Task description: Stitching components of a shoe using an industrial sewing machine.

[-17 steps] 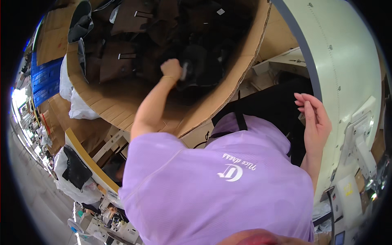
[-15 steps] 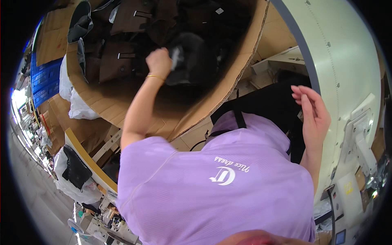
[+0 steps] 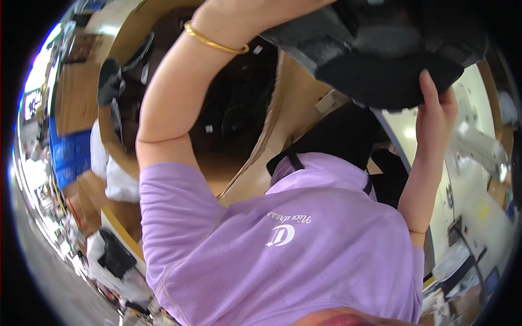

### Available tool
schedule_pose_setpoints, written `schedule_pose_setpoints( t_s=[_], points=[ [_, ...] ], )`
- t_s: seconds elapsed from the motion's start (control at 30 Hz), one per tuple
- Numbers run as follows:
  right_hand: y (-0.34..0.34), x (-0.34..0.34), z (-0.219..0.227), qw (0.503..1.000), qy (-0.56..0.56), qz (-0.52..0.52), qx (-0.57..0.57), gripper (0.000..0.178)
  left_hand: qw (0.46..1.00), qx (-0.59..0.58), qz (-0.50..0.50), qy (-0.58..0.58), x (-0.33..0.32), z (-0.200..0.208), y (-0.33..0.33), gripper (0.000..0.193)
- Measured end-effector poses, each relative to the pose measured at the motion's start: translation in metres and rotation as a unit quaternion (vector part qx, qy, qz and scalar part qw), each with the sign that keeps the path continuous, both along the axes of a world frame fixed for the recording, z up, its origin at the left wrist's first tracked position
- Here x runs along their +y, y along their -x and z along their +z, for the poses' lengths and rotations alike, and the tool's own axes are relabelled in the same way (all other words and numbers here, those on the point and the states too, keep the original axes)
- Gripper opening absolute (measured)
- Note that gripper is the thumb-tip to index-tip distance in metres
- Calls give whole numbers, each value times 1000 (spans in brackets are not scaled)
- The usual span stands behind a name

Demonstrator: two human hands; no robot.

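Observation:
A black item with a glossy body and a dull, curved flap-like panel (image 3: 391, 81) is raised at the upper right; its top runs out of the frame, so I cannot tell its exact kind. My right hand (image 3: 436, 106) grips the lower right edge of this item, thumb on the near face and fingers mostly behind it. Across the top edge of the view reaches my left hand (image 3: 261, 13), at the item's upper left. Its fingers are cut off by the frame, so their hold cannot be seen.
A large cardboard box (image 3: 272, 108) holding dark pieces with small white tags stands at the left. Beside it are white plastic bags (image 3: 122, 182) and a blue crate (image 3: 70, 155). A pale, curved-looking machine or table surface (image 3: 457, 179) lies at the right.
My left hand has come out of the box and moved up and right. The black item is now lifted in front of me, and my right hand has closed on its edge.

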State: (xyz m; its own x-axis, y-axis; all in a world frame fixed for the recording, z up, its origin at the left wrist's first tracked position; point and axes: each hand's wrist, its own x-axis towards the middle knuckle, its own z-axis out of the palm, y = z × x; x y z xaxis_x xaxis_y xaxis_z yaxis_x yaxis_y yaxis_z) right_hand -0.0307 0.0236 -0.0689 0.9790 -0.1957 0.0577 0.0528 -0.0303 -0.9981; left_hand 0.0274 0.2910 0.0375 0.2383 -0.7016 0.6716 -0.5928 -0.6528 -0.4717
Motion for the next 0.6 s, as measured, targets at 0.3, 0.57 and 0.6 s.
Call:
schedule_pose_setpoints(
  t_s=[0.3, 0.57, 0.6],
  points=[
    [70, -118, -18, 968, -182, -146, -88, 22, 519, 778, -70, 345, -120, -124, -16, 45],
    [99, -140, -9, 972, -160, -144, -97, 24, 514, 714, -290, 376, -232, -138, 61, 26],
    [104, -147, -5, 977, -142, -125, -100, 24, 602, 655, -313, 333, -235, -132, 56, 23]
  ],
)
